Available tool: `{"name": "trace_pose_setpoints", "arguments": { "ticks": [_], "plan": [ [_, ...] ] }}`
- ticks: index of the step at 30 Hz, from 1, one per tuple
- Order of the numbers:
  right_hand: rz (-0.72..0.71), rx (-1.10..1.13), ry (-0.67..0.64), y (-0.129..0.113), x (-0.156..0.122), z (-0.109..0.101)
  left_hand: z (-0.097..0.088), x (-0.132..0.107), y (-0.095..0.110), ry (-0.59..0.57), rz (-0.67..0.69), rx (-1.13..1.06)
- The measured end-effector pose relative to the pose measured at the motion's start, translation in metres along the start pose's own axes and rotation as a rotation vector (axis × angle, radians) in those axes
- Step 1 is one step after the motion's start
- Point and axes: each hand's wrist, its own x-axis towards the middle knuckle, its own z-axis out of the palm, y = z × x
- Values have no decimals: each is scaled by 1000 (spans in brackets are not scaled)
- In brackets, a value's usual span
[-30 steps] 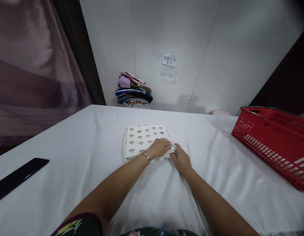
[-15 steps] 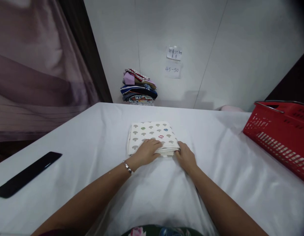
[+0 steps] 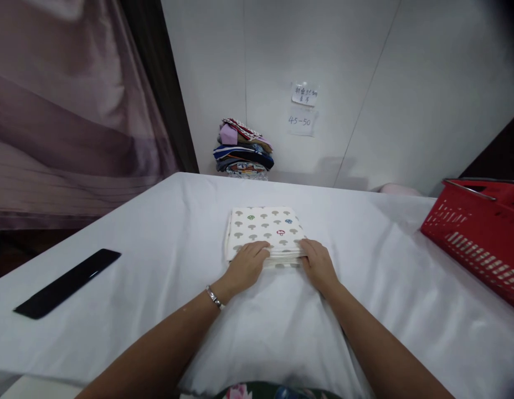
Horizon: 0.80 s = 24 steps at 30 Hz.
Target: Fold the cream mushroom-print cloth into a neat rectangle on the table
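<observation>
A folded white cloth [image 3: 265, 227] printed with grey mushrooms, and a few coloured ones, lies in a flat layered bundle on the white-covered table [image 3: 190, 221]. My left hand [image 3: 247, 266] holds its near edge left of the middle, fingers over the top and thumb at the layered side. At the near right corner, my right hand [image 3: 318, 265] pinches the layers, its fingertips on top; the thumb is mostly hidden. A silver bracelet [image 3: 214, 297] circles my left wrist.
A black flat slab [image 3: 70, 282] lies at the table's left. To the right stands a red plastic basket [image 3: 477, 233] with a metal handle. Beyond the far edge, folded fabrics [image 3: 244, 147] are stacked against the wall, below two paper notes [image 3: 303, 108]. A pinkish curtain [image 3: 74, 122] hangs left.
The view has swung slightly left, so everything sits further right. My left hand has drawn back a little towards the cloth's near edge. My right fingers now lie more over the corner's top.
</observation>
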Motion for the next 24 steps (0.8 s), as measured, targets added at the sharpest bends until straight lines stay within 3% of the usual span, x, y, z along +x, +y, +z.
{"name": "trace_pose_setpoints", "arguments": {
  "ticks": [5, 13, 17, 24],
  "plan": [
    [-29, 22, 13, 1, 0, 2, 2, 1, 15, -10, 108, 50],
    [-115, 44, 104, -11, -2, -6, 4, 2, 17, 0, 9, 154],
    [-171, 3, 61, -19, -4, -11, 4, 2, 16, -10, -23, 180],
    [-134, -79, -51, -25, -3, -12, 6, 3, 17, -49, -73, 186]
  ]
}}
